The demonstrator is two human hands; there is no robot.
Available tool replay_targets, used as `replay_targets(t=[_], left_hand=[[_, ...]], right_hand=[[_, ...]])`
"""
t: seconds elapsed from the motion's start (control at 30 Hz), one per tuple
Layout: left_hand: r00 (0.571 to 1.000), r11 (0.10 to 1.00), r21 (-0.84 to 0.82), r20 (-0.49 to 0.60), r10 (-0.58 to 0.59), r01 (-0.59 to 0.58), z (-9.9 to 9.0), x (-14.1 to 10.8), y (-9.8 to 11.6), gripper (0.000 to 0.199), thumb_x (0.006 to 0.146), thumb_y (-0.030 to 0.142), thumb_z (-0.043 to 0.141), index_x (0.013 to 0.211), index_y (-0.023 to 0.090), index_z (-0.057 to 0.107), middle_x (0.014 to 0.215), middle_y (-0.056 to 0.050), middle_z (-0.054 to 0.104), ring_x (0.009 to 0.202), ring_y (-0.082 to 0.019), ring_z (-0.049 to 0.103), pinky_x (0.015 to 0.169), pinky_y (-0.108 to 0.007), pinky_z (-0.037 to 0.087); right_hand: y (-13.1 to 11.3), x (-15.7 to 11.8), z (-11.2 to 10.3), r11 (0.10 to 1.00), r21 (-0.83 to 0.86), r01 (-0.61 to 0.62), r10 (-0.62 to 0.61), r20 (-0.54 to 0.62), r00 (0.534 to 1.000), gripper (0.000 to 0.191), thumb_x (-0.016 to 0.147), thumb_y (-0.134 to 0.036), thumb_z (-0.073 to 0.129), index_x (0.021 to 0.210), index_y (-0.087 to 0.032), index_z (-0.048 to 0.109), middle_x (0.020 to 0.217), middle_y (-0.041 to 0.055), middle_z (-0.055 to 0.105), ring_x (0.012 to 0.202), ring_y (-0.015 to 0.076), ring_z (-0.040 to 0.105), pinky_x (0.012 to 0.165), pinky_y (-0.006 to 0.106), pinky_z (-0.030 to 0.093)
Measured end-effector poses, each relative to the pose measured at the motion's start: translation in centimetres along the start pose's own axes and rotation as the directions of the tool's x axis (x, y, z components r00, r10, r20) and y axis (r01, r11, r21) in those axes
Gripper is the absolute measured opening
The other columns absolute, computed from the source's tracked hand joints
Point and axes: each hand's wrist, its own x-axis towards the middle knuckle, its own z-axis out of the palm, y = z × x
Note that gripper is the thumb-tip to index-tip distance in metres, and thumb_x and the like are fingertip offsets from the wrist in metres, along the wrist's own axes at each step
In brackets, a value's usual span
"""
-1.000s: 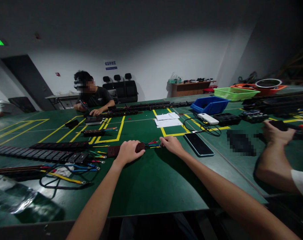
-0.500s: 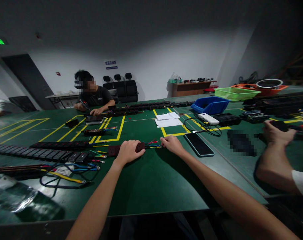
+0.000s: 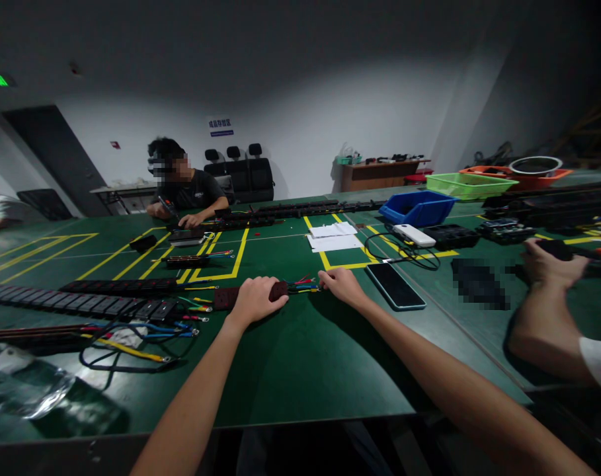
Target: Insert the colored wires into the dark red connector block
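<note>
My left hand (image 3: 254, 301) is wrapped over a dark reddish-brown socket block (image 3: 223, 299) lying on the green table. Out of the block's right end run short wires (image 3: 303, 288) in red, blue, yellow and green. At their tips, my right hand (image 3: 340, 285) is closed in a pinch on the wire ends; exactly which wires it grips is hidden by the fingers. Left of the block lie long black socket strips (image 3: 106, 306) with coloured leads and ring terminals. A phone (image 3: 395, 287) rests just right of my right hand.
A plastic bottle (image 3: 22, 383) lies at the near left. White papers (image 3: 334, 243), a white power bank (image 3: 413, 235) with black cable and a blue bin (image 3: 416, 210) stand beyond. A co-worker's hand (image 3: 553, 264) is at the right; another person (image 3: 191, 192) works across the table.
</note>
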Motion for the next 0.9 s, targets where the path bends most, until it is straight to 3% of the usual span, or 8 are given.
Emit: replay_targets(t=[0.13,0.3,0.47,0.63,0.8,0.9], left_hand=[[1.000,1.000,0.004,-0.002,0.001,-0.001,0.02,0.02,-0.01,0.047,0.090,0.061,0.051,0.109,0.021,0.064,0.099,-0.008,0.071,0.091,-0.025,0.063,0.078,-0.036,0.042],[1.000,1.000,0.012,-0.008,0.002,-0.002,0.14,0.04,0.00,0.046,0.090,0.061,0.051,0.108,0.021,0.064,0.098,-0.008,0.070,0.090,-0.025,0.063,0.077,-0.036,0.041],[1.000,1.000,0.018,0.000,-0.004,0.004,0.19,0.03,0.02,0.047,0.090,0.062,0.051,0.109,0.022,0.065,0.099,-0.008,0.070,0.091,-0.026,0.063,0.078,-0.036,0.041],[1.000,1.000,0.011,-0.005,0.001,-0.001,0.17,0.01,-0.05,0.047,0.090,0.062,0.051,0.109,0.022,0.064,0.098,-0.008,0.070,0.090,-0.026,0.063,0.077,-0.037,0.041],[1.000,1.000,0.011,0.004,0.001,-0.001,0.16,0.03,-0.07,0.047,0.090,0.062,0.050,0.109,0.021,0.064,0.098,-0.008,0.070,0.090,-0.025,0.063,0.077,-0.036,0.041],[1.000,1.000,0.016,-0.002,0.004,-0.004,0.18,0.02,-0.07,0.046,0.091,0.061,0.050,0.109,0.022,0.064,0.098,-0.007,0.070,0.090,-0.025,0.063,0.077,-0.036,0.041]], right_hand=[[0.14,0.00,-0.06,0.999,-0.048,0.001,0.001,0.060,0.998,0.045,0.093,-0.042,0.046,0.068,-0.019,0.075,0.066,0.0036,0.072,0.062,0.0165,0.064,0.058,0.024,0.038],[-0.09,0.04,-0.10,0.999,-0.051,0.000,0.000,0.001,1.000,0.044,0.094,-0.042,0.046,0.072,-0.018,0.076,0.069,0.0050,0.073,0.065,0.0176,0.065,0.060,0.024,0.039],[-0.12,0.04,-0.13,0.998,-0.067,-0.003,0.006,0.056,0.998,0.046,0.094,-0.042,0.045,0.070,-0.018,0.076,0.067,0.0045,0.072,0.064,0.0172,0.065,0.060,0.024,0.039],[-0.15,-0.01,-0.05,0.999,-0.054,0.005,-0.006,-0.010,1.000,0.046,0.095,-0.043,0.044,0.070,-0.018,0.075,0.068,0.0049,0.073,0.066,0.0175,0.065,0.062,0.024,0.039],[-0.22,-0.07,-0.11,0.998,-0.058,-0.020,0.023,0.053,0.998,0.045,0.094,-0.042,0.045,0.069,-0.019,0.075,0.067,0.0042,0.072,0.062,0.0165,0.064,0.059,0.024,0.038],[-0.29,-0.08,-0.19,0.999,-0.046,-0.003,0.004,0.018,1.000,0.046,0.095,-0.042,0.044,0.071,-0.018,0.075,0.068,0.0049,0.073,0.064,0.0169,0.065,0.061,0.024,0.039]])
